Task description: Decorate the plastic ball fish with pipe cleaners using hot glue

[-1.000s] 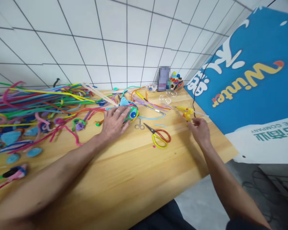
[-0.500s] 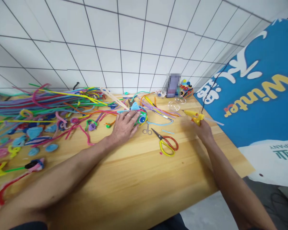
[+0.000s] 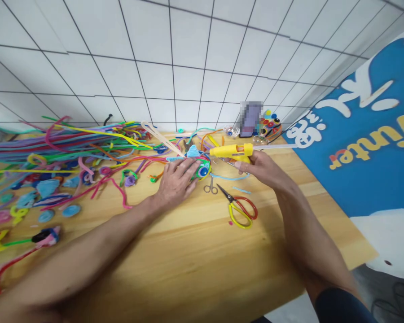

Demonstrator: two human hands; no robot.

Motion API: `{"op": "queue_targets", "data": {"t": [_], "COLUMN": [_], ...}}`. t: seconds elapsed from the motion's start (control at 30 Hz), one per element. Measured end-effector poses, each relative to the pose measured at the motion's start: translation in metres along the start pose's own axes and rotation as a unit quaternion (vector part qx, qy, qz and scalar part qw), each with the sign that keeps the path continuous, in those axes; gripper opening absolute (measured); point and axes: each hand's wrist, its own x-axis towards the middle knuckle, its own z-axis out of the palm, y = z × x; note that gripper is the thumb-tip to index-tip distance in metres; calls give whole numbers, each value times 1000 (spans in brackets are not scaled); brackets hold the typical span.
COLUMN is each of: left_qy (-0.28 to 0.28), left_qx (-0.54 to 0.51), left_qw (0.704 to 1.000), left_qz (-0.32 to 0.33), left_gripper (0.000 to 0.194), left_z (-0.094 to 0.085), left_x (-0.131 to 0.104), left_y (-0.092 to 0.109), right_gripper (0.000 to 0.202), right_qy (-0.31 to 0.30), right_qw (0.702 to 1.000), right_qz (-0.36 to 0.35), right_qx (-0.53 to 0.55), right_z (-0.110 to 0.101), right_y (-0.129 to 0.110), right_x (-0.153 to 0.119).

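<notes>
My left hand (image 3: 178,181) rests on a fish made of pipe cleaners (image 3: 204,165), its fingers curved over the body and holding it down on the table. The fish's blue fin stands above my fingers, and a large blue eye shows at its right end. My right hand (image 3: 264,167) is wrapped round a yellow glue gun (image 3: 230,150). The nozzle points left, close to the fish's head, and a clear glue stick (image 3: 279,146) juts from the back. Just below the fish lie small metal scissors (image 3: 210,186) and larger scissors with red and yellow handles (image 3: 240,210).
Bundles of coloured pipe cleaners (image 3: 70,139) cover the left and back of the table (image 3: 175,264). Small pipe-cleaner pieces (image 3: 47,188) lie before them. Against the tiled wall stands a phone (image 3: 251,119) beside a colourful round craft piece (image 3: 271,123). A blue printed board (image 3: 366,143) leans at the right.
My right hand has brought the glue gun left, from the table's right side to beside the fish's head. My left hand has stayed on the fish. The view has shifted slightly.
</notes>
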Motion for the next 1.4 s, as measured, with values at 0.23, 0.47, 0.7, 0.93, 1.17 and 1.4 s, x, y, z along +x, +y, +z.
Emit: {"op": "queue_targets", "data": {"t": [0.23,0.47,0.7,0.93,1.17,1.4], "left_qy": [30,43,47,37,36,35], "left_qx": [6,16,17,10,3,17], "left_qw": [999,998,998,999,999,999], "left_qz": [28,44,44,34,35,34], "left_gripper": [51,50,46,45,47,46], "left_z": [-1,-5,-6,-4,-3,-3], "left_x": [1,4,5,3,3,3], "left_y": [0,2,3,2,2,2], "right_gripper": [45,43,45,41,37,36], "right_qy": [-54,-67,-87,-74,-65,-61], "right_qw": [998,995,994,989,990,990], "right_qz": [-11,40,9,-1,-12,-9], "right_qx": [-41,-61,-71,-125,-125,-129], "right_z": [-5,-7,-4,-6,-5,-4], "right_y": [-3,7,-2,0,3,5], "right_x": [3,3,2,1,1,1]}}
